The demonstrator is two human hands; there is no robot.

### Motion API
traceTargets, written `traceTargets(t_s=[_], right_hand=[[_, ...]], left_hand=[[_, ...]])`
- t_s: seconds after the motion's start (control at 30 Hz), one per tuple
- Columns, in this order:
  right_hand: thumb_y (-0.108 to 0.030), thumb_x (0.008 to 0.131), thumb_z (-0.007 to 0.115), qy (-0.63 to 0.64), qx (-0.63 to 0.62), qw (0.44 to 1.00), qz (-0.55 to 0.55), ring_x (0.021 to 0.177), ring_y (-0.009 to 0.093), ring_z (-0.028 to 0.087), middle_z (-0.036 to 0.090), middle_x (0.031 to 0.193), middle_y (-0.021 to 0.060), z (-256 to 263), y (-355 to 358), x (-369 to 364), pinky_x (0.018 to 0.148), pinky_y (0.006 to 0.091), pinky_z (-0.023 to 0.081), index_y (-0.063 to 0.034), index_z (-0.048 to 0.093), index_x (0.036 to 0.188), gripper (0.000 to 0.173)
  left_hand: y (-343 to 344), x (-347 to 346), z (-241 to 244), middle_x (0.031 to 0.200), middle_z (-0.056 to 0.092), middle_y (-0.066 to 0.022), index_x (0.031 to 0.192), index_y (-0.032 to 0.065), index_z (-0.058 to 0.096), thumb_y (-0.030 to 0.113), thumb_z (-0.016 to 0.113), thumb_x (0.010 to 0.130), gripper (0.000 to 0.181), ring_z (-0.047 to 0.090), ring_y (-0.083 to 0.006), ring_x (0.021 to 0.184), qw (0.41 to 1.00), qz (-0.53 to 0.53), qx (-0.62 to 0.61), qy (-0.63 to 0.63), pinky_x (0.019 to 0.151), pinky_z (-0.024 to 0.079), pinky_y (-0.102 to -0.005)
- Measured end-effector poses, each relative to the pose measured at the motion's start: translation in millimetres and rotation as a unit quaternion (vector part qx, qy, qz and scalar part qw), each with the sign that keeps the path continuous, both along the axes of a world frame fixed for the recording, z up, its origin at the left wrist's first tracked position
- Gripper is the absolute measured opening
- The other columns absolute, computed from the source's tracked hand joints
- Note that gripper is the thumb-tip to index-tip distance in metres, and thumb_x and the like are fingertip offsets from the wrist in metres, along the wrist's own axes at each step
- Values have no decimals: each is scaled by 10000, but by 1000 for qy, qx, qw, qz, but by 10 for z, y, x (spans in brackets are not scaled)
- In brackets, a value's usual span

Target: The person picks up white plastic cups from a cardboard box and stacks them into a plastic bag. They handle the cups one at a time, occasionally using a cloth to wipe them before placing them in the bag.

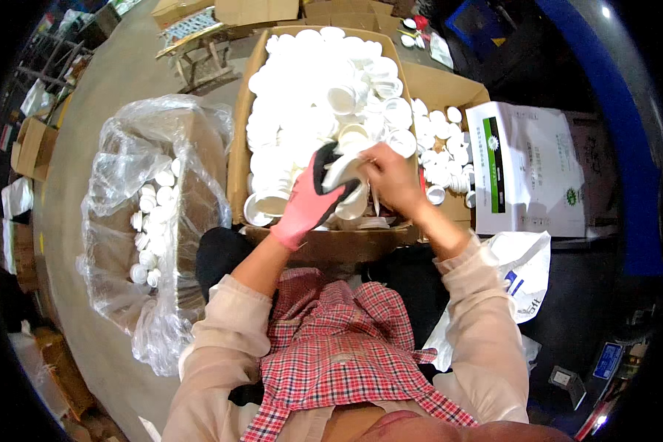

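Note:
My left hand [304, 204], in a pink glove with black fingers and palm, grips a white plastic cap [342, 170] above a large cardboard box [331, 243]. My bare right hand [393, 179] is blurred. Its fingers bend against the cap's right edge, and whether they pinch it is hidden. Below them a thin, pale, pointed piece [375, 202] shows, too unclear to name. White plastic caps [309, 83] of several sizes heap the box to its rim, some turned with their hollow side up. Bright light washes out the heap's middle.
To the left stands a box lined with clear plastic film [127, 166], with small white caps [153, 226] inside. Another open carton [447, 83] at right holds more white caps [442, 138]. Beside it is a printed white carton [530, 171]. A white sack [522, 265] lies near my right arm.

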State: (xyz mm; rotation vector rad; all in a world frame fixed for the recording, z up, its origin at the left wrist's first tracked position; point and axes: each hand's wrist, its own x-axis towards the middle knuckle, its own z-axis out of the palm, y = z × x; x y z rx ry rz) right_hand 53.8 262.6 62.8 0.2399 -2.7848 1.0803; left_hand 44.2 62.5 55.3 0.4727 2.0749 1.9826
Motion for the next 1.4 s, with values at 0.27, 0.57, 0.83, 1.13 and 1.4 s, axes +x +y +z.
traceTargets(t_s=[0.27, 0.57, 0.83, 1.13, 1.4], right_hand=[[21, 798, 554, -254, 81, 952, 150, 869, 383, 598, 591, 979, 179, 42, -89, -82, 757, 407, 495, -10, 628, 967, 187], [28, 916, 526, -115, -269, 955, 54, 741, 99, 575, 646, 906, 35, 136, -113, 199, 696, 246, 484, -7, 649, 1029, 170], [-14, 915, 578, -230, -590, 758, 158, 607, 101, 519, 618, 813, 57, 259, -303, 271, 577, 232, 415, 14, 634, 957, 75], [-374, 824, 716, -184, -118, 966, -136, 839, 269, 659, 695, 925, 170, -1147, -95, -548, 789, 373, 506, 21, 672, 986, 429], [-346, 797, 739, -184, -118, 958, -186, 657, 189, 597, 637, 713, 107, -1301, -388, -877, 620, 329, 480, 5, 633, 756, 369]], left_hand=[[-314, -101, -417, 1045, 647, -238, 1233, 16, 565, 91, 625, 819, 425, 603, -383, 1038, 957, -58, -234, 162, 914, 478, -422], [-238, -59, -130, 1505, 315, -150, 1496, 58, 252, 248, 856, 681, 1032, 288, -277, 1407, 990, -84, 92, 63, 1140, 272, -382], [-502, -15, -135, 1300, 502, -69, 1337, 56, 459, 149, 823, 702, 738, 455, -166, 1248, 982, -183, 55, 5, 1066, 348, -321], [-873, -341, -370, 1286, 436, -237, 1351, 71, 460, 310, 830, 685, 798, 407, -427, 1199, 897, 160, -378, 167, 1023, 365, -486], [-774, -386, -674, 1380, 379, -285, 1402, -8, 372, 310, 774, 765, 817, 355, -449, 1285, 898, 117, -409, 112, 1080, 325, -484]])
